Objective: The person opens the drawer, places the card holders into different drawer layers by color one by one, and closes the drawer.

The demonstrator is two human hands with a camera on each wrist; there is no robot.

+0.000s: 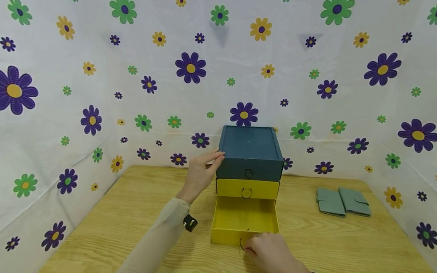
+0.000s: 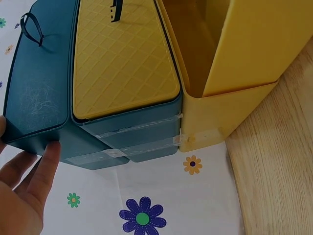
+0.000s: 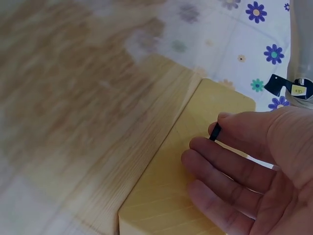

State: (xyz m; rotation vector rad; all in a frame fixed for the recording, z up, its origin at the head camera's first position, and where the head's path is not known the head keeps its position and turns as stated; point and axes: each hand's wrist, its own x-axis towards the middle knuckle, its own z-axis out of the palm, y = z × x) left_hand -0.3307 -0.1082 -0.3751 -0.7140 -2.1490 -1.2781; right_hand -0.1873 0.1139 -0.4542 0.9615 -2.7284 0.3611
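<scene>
bottom loop [image 1: 240, 242]: partly hidden by right grip [image 1: 270, 249] | left sleeve [image 1: 158, 232]: cropped

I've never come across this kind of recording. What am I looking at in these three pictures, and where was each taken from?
There is no machine: a person works with two bare hands. The wide picture comes from a camera on the head, looking forward and down. The other two come from cameras on the wrists, one showing each hand up close, so their angles look odd.

On the wooden table stand stacked drawers, blue at the top and yellow below. Two green wallets lie to their right, and a flowered cloth hangs around.

The left hand touches the stack's blue top part at its left edge. The right hand has its grip on the black loop of the bottom drawer, which is open.
</scene>
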